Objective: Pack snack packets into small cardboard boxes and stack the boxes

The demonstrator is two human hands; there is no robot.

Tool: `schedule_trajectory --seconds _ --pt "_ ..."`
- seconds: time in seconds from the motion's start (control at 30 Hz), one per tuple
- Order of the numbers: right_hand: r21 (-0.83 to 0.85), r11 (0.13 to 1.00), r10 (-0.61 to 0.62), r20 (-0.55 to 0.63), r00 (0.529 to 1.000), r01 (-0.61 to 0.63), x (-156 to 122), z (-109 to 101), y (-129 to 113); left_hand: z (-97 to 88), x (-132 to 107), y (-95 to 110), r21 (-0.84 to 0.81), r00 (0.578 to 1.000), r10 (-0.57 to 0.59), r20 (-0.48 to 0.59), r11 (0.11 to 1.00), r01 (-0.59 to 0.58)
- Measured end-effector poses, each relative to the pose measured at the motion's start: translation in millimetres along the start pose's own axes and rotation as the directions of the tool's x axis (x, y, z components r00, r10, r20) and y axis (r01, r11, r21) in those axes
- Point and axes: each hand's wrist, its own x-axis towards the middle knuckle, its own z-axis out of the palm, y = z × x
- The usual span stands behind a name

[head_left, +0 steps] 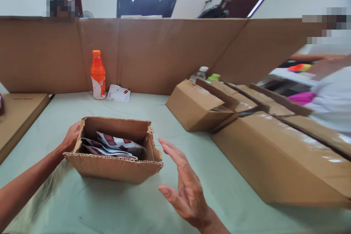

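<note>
A small open cardboard box (115,168) stands on the pale green table (153,117) in front of me. Inside it lie several white and dark red packets (115,144). My left hand (70,138) grips the box's left wall, fingers curled over the rim. My right hand (183,186) hovers just right of the box, fingers stretched out and apart, holding nothing and not touching the cardboard.
An orange drink bottle (98,75) and a loose packet (119,93) stand by the cardboard partition (153,51) at the back. Larger cardboard boxes (276,153) crowd the right side, another (19,117) lies at left. A person in white (333,95) works at far right.
</note>
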Motion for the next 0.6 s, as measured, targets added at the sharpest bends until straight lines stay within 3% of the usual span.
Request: schedule_trajectory --seconds 0.1,0.2,0.3,0.37,0.47,0.6 --pt "-0.068 0.992 -0.106 -0.012 0.994 0.104 8 7 2 -17.7 -46 20 -0.094 0.989 0.123 -0.086 0.987 -0.131" --pt "-0.124 0.978 -0.166 0.010 0.986 0.166 12 18 6 -23.7 -100 41 -0.142 0.936 0.295 -0.192 0.935 -0.324" --pt "-0.144 0.971 -0.190 0.019 0.982 0.191 13 28 7 -16.9 -130 54 -0.034 0.916 0.390 -0.095 0.918 -0.394" --pt "-0.127 0.978 -0.168 -0.009 0.986 0.166 12 32 6 -9.2 -132 55 0.085 0.938 0.342 -0.047 0.937 -0.337" --pt "-0.093 0.990 -0.107 -0.036 0.994 0.103 9 32 3 2.1 -120 52 0.140 0.944 0.278 -0.180 0.957 -0.255" --pt "-0.126 0.989 -0.084 -0.036 0.996 0.079 13 22 3 9.8 -106 52 0.236 0.903 0.291 -0.315 0.946 -0.223"
